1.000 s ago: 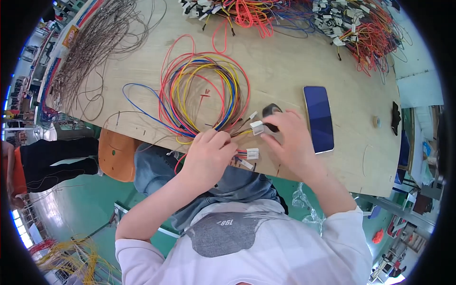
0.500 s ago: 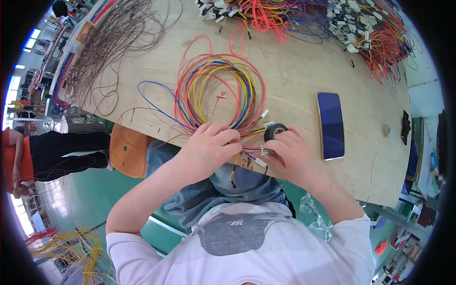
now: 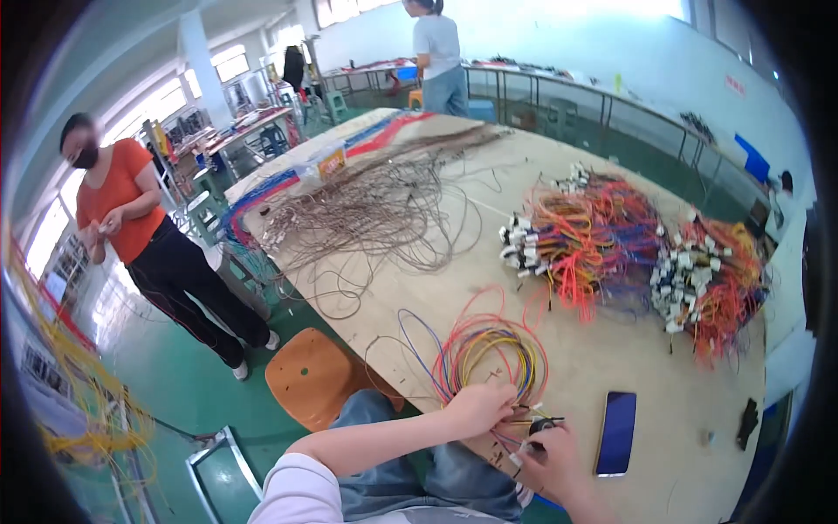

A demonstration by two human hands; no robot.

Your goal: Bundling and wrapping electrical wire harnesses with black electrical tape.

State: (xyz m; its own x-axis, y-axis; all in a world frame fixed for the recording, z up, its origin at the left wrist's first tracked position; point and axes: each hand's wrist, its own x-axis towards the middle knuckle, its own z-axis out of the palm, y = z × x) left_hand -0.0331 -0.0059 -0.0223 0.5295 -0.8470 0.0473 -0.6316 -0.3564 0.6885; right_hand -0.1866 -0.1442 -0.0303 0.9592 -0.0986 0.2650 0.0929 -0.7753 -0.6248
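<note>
A coil of red, yellow, blue and brown wires (image 3: 526, 382) lies near the table's front edge. My left hand (image 3: 483, 409) is closed on the wire bundle at the coil's near side; the fingertips are partly hidden. Just right of it, my right hand (image 3: 553, 461) grips a roll of black tape (image 3: 542, 425), close to the wire ends with their small white connectors. A thin dark strip or wire runs between the hands; which it is I cannot tell.
A phone (image 3: 616, 434) lies right of my hands. Farther back are heaps of connector wires (image 3: 594, 240) and loose brown wires (image 3: 375, 214). An orange stool (image 3: 307, 377) stands left of the table. One person (image 3: 122, 201) stands at left, another (image 3: 439, 61) beyond the table.
My view has tilted up and swung left, bringing the room and two people into sight. My hands stay at the bundle, the tape roll still in the right one.
</note>
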